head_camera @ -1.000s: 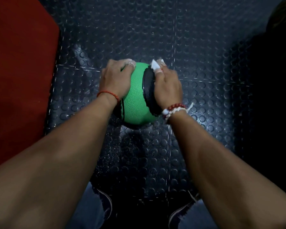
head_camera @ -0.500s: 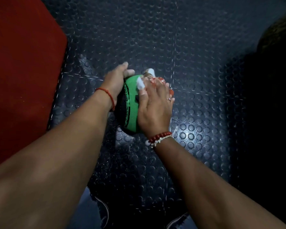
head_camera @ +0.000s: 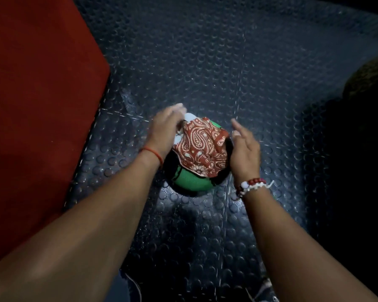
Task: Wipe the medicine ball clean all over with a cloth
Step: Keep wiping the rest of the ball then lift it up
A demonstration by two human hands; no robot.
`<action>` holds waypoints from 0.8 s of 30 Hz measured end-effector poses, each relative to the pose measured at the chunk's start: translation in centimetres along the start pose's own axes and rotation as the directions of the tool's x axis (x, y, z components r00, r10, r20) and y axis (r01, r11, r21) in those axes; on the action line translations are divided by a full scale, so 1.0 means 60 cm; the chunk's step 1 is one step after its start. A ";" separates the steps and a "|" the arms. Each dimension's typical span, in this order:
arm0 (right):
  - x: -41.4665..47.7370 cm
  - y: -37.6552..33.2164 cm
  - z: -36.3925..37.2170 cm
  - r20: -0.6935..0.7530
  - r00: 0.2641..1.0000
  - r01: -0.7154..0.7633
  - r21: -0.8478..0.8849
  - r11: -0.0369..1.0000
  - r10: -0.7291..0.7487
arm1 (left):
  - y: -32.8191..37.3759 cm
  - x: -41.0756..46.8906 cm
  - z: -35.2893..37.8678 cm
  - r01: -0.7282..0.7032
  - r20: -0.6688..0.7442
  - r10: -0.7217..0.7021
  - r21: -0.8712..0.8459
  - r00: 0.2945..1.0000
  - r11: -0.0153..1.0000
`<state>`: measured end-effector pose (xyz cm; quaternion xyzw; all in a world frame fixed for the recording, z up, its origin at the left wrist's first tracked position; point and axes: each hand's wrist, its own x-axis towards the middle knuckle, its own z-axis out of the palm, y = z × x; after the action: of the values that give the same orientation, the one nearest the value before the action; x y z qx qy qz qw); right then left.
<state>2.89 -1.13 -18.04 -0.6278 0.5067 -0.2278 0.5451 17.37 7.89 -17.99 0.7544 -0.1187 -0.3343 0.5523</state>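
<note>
The ball (head_camera: pixel 190 182) sits on the floor (head_camera: pixel 205 62), cloth (head_camera: pixel 202 147) draped on top. The right hand (head_camera: pixel 246 149) has its grip spread beside it; the left hand (head_camera: pixel 164 131) touches the cloth (pinch cannot be told). Unsteadied, the ball may be rolled, the cloth shed.

A green-and-black medicine ball (head_camera: pixel 190 182) sits on the dark, round-studded rubber floor (head_camera: pixel 205 62), a red mat (head_camera: pixel 37 94) lying to its left.
</note>
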 end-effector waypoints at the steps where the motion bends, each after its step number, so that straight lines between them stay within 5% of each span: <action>1: 0.008 0.010 -0.001 0.088 0.994 -0.069 0.001 0.998 0.069 | -0.011 -0.012 0.002 -0.150 -0.058 0.169 0.242 0.984 0.959; 4: 0.017 0.033 0.006 0.140 0.986 -0.096 0.034 0.995 0.090 | -0.024 -0.061 0.016 -0.429 0.001 0.550 0.626 0.835 0.651; 8: 0.017 0.045 0.007 0.115 0.986 -0.132 0.093 0.987 0.121 | -0.043 -0.086 0.045 -0.510 0.281 0.472 0.715 0.836 0.478; 12: 0.011 0.040 0.034 0.008 1.000 -0.030 0.033 0.999 0.030 | -0.055 -0.080 0.031 -0.387 0.031 0.480 0.639 0.877 0.665; 15: 0.002 0.032 0.054 -0.038 0.998 0.048 -0.090 0.995 -0.051 | -0.061 -0.073 0.008 -0.086 -0.214 0.250 0.573 0.944 0.815; 19: 0.008 0.037 0.056 -0.004 0.996 0.085 -0.146 0.986 -0.087 | -0.057 -0.073 -0.003 -0.128 -0.175 0.255 0.526 0.951 0.841; 24: 0.012 0.028 0.058 -0.064 0.998 -0.009 -0.164 0.986 -0.002 | -0.087 -0.089 0.016 -0.308 0.007 0.401 0.653 0.916 0.692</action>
<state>5.45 0.01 -20.79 -0.6620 0.5421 -0.2043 0.4755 11.76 11.95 -20.89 0.8804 -0.3312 -0.1083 0.3217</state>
